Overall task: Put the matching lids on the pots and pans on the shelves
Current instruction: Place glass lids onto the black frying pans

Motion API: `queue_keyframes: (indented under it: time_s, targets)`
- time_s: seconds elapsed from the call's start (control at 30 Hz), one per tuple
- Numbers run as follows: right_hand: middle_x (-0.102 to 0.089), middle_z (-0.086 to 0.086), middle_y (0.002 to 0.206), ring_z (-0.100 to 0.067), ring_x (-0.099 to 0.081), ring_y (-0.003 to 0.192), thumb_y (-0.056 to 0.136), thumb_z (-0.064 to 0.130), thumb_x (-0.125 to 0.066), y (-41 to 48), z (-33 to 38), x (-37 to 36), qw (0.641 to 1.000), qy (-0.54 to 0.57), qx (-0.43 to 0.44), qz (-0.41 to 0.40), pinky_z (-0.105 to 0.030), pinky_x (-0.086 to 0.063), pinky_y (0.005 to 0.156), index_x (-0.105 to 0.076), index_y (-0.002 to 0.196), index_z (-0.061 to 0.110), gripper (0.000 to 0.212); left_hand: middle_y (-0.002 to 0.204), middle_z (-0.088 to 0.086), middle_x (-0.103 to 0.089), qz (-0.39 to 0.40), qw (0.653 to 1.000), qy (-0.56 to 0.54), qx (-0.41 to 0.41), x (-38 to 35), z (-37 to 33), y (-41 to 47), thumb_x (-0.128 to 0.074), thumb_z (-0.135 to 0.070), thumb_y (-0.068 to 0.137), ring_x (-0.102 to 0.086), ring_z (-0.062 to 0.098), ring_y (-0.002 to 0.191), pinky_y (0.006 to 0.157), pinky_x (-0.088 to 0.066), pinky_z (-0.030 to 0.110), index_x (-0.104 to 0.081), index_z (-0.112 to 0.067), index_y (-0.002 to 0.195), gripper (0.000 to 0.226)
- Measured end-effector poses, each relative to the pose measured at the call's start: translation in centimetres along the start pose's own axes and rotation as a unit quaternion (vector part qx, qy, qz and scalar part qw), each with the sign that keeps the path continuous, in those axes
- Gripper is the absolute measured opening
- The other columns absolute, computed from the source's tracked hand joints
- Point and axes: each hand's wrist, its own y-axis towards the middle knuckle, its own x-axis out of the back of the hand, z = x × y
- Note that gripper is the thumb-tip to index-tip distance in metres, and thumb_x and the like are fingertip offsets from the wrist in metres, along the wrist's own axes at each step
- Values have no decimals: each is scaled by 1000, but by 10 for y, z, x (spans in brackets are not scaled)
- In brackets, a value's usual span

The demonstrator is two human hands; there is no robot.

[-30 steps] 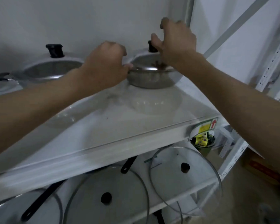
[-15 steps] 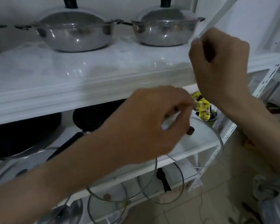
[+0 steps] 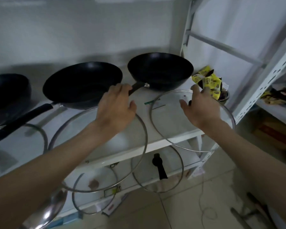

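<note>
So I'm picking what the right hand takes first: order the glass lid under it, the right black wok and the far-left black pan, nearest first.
From the right hand:
1. Glass lid, directly beneath it.
2. Right black wok, behind, to its left.
3. Far-left black pan, at the shelf's left end.

Both my forearms reach forward and up, bare, with the palms turned down. My left hand is loosely curled, the thumb stuck out to the right, the fingers bent downward. My right hand is spread wide, thumb pointing left toward the left hand, fingers apart and gripping nothing. The two hands are level and near each other, not touching.
</note>
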Motion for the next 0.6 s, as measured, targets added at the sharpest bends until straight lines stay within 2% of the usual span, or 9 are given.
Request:
queue_keyframes:
  time_s: [0.07,0.17,0.27,0.37,0.43,0.53,0.6]
  targets:
    - [-40,-24,130,-43,-55,106,93,47,-52,15,-9,-14,997,-27,-54,49,-39,-40,69,-41,126,7,53,121,16,-57,42,998,19,49,-14,5,19,-57,-28,90,-53,33,109,92,-46,44,-53,-5,125,42]
    - [-42,-22,133,-41,-54,111,96,48,-46,31,-19,-29,987,-51,-103,116,-41,-44,81,-43,128,7,53,127,19,-53,112,986,44,114,-30,7,44,-51,-39,95,-51,35,116,97,-45,46,-49,-2,129,50]
    - [-53,-19,124,-36,-55,110,98,38,-43,38,-27,-40,981,-47,-124,145,-35,-39,75,-47,125,7,42,113,14,-61,159,976,64,136,-41,7,60,-44,-46,97,-61,33,101,87,-52,43,-51,-4,126,51]
    - [-59,-16,113,-36,-58,104,98,34,-43,41,-33,-47,983,-41,-104,149,-32,-35,70,-48,117,6,35,95,8,-56,178,968,48,169,-51,11,71,-44,-48,97,-59,29,83,73,-51,37,-52,-7,124,49]
    - [-60,-17,109,-36,-58,99,98,34,-42,42,-37,-51,987,-46,-77,133,-33,-35,68,-47,114,5,33,90,7,-59,183,963,8,196,-57,17,81,-47,-48,97,-62,28,81,74,-53,38,-54,-7,122,48]
    - [-62,-16,97,-33,-53,77,99,34,-39,42,-44,-58,992,-63,-34,104,-33,-35,62,-43,102,8,26,83,13,-71,212,947,-69,233,-63,26,91,-52,-51,94,-74,30,72,76,-61,43,-57,-7,113,48]
    - [-63,-15,90,-30,-47,68,99,33,-39,43,-50,-60,994,-70,0,86,-32,-33,58,-37,93,12,23,80,13,-68,226,943,-84,229,-65,27,92,-54,-52,93,-71,28,66,72,-61,39,-56,-8,111,48]
